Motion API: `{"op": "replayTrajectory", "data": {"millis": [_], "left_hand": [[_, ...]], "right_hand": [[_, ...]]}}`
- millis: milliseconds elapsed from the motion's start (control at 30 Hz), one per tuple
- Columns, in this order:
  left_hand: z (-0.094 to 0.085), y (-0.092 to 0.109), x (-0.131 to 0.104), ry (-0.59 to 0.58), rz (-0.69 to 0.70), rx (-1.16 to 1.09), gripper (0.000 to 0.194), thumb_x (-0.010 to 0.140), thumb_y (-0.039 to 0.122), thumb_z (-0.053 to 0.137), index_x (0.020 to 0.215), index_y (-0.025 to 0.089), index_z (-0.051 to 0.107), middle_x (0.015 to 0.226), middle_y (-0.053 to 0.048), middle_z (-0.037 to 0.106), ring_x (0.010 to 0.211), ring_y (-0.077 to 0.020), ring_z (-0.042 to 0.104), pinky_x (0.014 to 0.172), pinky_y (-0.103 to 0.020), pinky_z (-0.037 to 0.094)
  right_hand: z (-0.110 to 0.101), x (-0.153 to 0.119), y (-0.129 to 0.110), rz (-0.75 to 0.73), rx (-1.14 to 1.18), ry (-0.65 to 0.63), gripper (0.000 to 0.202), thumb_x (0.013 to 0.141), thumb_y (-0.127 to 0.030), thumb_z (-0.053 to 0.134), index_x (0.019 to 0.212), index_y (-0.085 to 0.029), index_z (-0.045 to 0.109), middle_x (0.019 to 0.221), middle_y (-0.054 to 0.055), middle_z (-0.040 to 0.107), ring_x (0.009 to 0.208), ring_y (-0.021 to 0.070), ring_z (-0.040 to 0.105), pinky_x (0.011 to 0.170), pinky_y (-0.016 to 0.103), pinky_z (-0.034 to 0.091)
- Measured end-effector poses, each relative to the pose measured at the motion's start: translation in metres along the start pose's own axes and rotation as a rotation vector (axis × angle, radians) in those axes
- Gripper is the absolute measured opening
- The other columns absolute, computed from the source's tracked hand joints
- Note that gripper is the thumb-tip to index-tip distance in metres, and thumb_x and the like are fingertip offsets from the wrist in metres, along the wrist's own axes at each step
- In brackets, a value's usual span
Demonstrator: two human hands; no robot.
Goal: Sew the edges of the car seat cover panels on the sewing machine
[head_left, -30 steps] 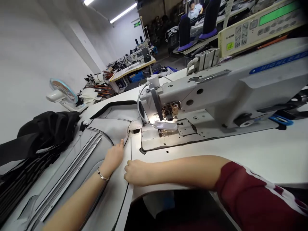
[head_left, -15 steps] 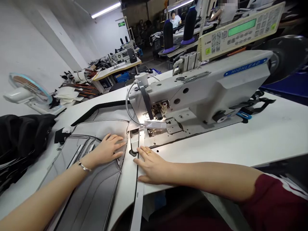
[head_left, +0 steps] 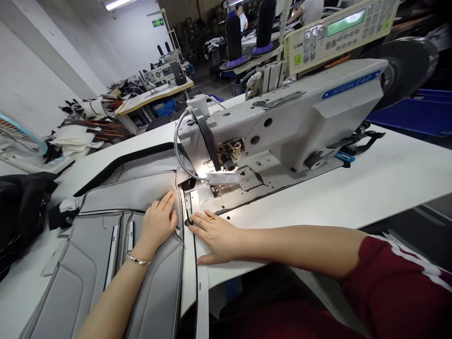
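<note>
A padded grey cover (head_left: 88,193) with dark piping and stitched seams lies over the table at left. My left hand (head_left: 158,221) rests flat on it near its right edge, fingers stretched and close together. Beside that edge runs a long white strip (head_left: 202,301) with a dark border, hanging over the table's front edge. My right hand (head_left: 215,235) lies flat on the strip and tabletop, fingers extended. The sewing machine (head_left: 282,122) stands just beyond both hands, its lit needle area close to the cover's edge. The needle itself is hard to make out.
A control panel (head_left: 339,35) and dark thread cones (head_left: 233,40) stand behind the machine. A fan (head_left: 21,134) and black fabric (head_left: 24,212) are at far left. Another sewing table (head_left: 155,96) stands behind. Two people are in the background.
The view has shifted, moving the scene left and up. The cover's near part has swung right, closer to the strip. My left hand has turned, its fingers drawing together; my right hand remains flat.
</note>
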State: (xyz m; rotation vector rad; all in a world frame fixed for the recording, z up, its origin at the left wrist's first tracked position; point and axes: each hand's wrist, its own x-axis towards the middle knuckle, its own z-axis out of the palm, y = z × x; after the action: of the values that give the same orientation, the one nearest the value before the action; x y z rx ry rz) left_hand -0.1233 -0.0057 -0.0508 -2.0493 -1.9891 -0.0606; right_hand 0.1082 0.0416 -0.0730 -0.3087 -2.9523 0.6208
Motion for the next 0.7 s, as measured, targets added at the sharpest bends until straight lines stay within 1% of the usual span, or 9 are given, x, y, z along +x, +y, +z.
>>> {"op": "replayTrajectory", "data": {"millis": [100,167,233,367,433,500,567,600,700], "left_hand": [[0.000,0.001,0.011,-0.134,-0.094,-0.041,0.057,0.090,0.028,0.039,0.143,0.008,0.044,0.151,-0.013,0.041,0.116,-0.0351,0.057,0.097,-0.049,0.047],[-0.002,0.002,0.019,-0.236,-0.177,-0.114,0.056,0.089,0.026,0.040,0.142,0.011,0.047,0.149,-0.012,0.044,0.123,-0.0336,0.055,0.101,-0.047,0.047],[-0.006,0.006,0.023,-0.287,-0.225,-0.172,0.053,0.087,0.025,0.042,0.138,0.015,0.053,0.146,-0.009,0.049,0.126,-0.0310,0.054,0.103,-0.044,0.047],[-0.020,0.021,0.020,-0.288,-0.187,-0.249,0.050,0.086,0.026,0.043,0.132,0.020,0.059,0.141,-0.003,0.054,0.117,-0.0252,0.061,0.100,-0.036,0.050],[-0.027,0.028,0.020,-0.279,-0.156,-0.317,0.051,0.086,0.028,0.042,0.134,0.018,0.058,0.137,-0.004,0.058,0.109,-0.0237,0.065,0.098,-0.034,0.052],[-0.030,0.034,0.025,-0.267,-0.136,-0.358,0.054,0.085,0.028,0.041,0.134,0.015,0.057,0.127,-0.006,0.065,0.103,-0.0240,0.067,0.097,-0.035,0.052],[-0.030,0.038,0.034,-0.261,-0.122,-0.356,0.054,0.084,0.026,0.042,0.134,0.015,0.058,0.117,-0.006,0.070,0.103,-0.0244,0.067,0.098,-0.036,0.051],[-0.028,0.040,0.039,-0.263,-0.112,-0.348,0.053,0.083,0.025,0.043,0.133,0.016,0.059,0.116,-0.005,0.071,0.104,-0.0243,0.067,0.099,-0.036,0.051],[-0.019,0.044,0.056,-0.273,-0.094,-0.330,0.050,0.082,0.023,0.045,0.129,0.019,0.063,0.126,-0.004,0.066,0.110,-0.0247,0.065,0.100,-0.035,0.050]], "right_hand": [[-0.003,0.001,-0.001,0.029,-0.004,-0.027,0.092,0.083,-0.068,0.059,0.148,-0.006,0.036,0.157,0.029,0.013,0.149,0.0381,0.009,0.123,0.051,0.012],[-0.005,0.000,0.000,0.025,-0.021,-0.025,0.092,0.082,-0.069,0.059,0.148,-0.007,0.037,0.157,0.029,0.014,0.149,0.0383,0.009,0.122,0.052,0.011],[-0.007,-0.002,0.003,0.015,-0.046,-0.023,0.093,0.082,-0.069,0.059,0.148,-0.007,0.037,0.157,0.029,0.017,0.149,0.0378,0.012,0.122,0.053,0.010],[-0.014,-0.012,0.010,0.007,-0.074,-0.046,0.095,0.080,-0.069,0.062,0.146,-0.006,0.039,0.156,0.029,0.019,0.148,0.0383,0.016,0.122,0.054,0.012],[-0.018,-0.017,0.013,-0.009,-0.086,-0.051,0.092,0.080,-0.067,0.063,0.145,-0.006,0.040,0.156,0.029,0.020,0.148,0.0388,0.018,0.121,0.056,0.014],[-0.020,-0.021,0.015,-0.019,-0.113,-0.055,0.088,0.081,-0.067,0.061,0.143,-0.007,0.043,0.155,0.030,0.021,0.148,0.0392,0.019,0.120,0.057,0.014],[-0.021,-0.022,0.016,-0.027,-0.138,-0.063,0.086,0.082,-0.069,0.058,0.141,-0.008,0.045,0.154,0.030,0.024,0.148,0.0393,0.018,0.119,0.058,0.014],[-0.022,-0.022,0.016,-0.032,-0.145,-0.065,0.086,0.083,-0.070,0.057,0.141,-0.008,0.045,0.153,0.030,0.026,0.148,0.0391,0.018,0.119,0.058,0.013],[-0.024,-0.019,0.021,-0.027,-0.154,-0.078,0.087,0.084,-0.069,0.055,0.143,-0.006,0.043,0.152,0.030,0.027,0.148,0.0382,0.017,0.120,0.056,0.011]]}}
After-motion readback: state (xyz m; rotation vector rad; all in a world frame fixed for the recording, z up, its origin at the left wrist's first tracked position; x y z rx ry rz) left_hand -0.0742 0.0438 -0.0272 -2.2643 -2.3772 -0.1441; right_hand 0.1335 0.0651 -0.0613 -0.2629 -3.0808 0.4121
